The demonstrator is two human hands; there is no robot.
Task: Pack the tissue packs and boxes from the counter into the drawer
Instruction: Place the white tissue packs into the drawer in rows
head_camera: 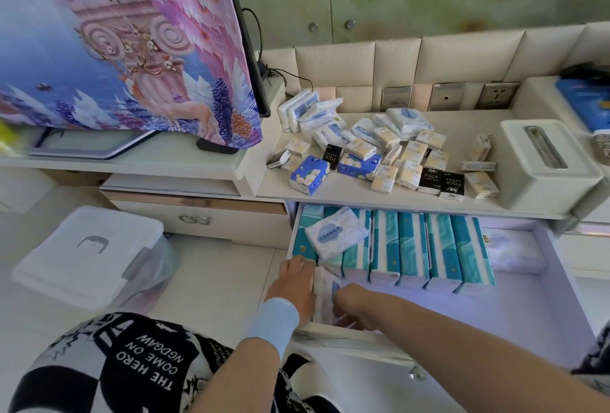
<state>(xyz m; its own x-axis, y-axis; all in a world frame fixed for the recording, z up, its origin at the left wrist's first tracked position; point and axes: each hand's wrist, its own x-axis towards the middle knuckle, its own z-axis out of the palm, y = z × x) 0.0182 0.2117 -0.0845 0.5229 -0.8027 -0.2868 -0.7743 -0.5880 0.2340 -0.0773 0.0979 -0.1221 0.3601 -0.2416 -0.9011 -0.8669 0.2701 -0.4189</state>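
The open drawer [544,307] holds a row of teal-and-white tissue packs [412,247] standing on edge, with a white-and-blue soft pack [335,232] lying on top at the left. At the drawer's front left corner, both hands press on a white tissue pack [323,297]: my left hand [293,283] on its left side, my right hand [356,305] on its right. The counter [488,138] above carries several small tissue packs and boxes [379,155]: cream, black, blue floral and white.
A white tissue box holder [548,165] stands at the counter's right end. A screen under a patterned cloth [125,42] sits on the left cabinet. A clear lidded storage bin [89,257] rests on the floor at the left. Wall sockets [495,95] line the back.
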